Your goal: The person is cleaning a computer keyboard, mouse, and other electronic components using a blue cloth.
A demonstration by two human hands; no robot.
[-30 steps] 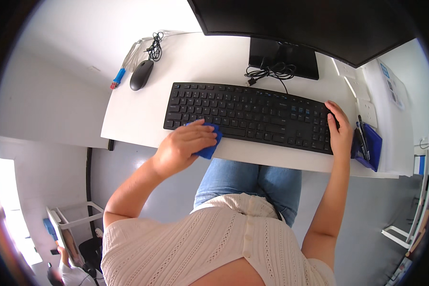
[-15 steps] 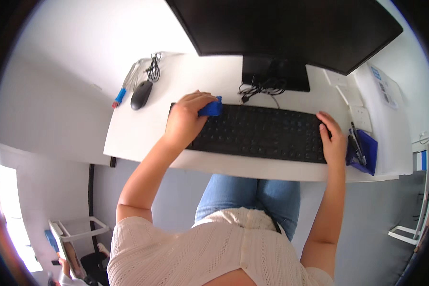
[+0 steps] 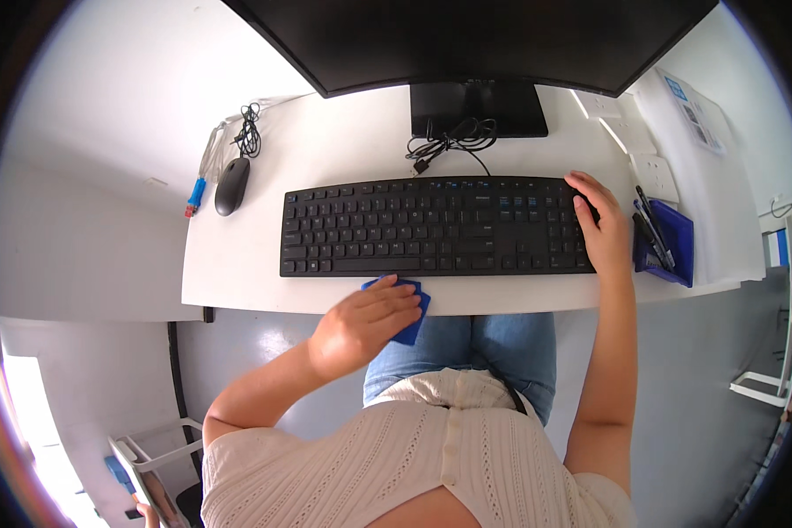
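And it's the left hand holding a blue cloth at the near edge of the white surface, right by the black keyboard, whose right end the right hand grips!

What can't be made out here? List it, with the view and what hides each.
All in the head view:
- Left hand's palm and part of the blue cloth: hidden by the back of that hand.
- Part of the keyboard's right end: covered by the right hand.
- Monitor's top: cut off by the upper edge.
- Pens' lower ends: hidden inside the blue holder.
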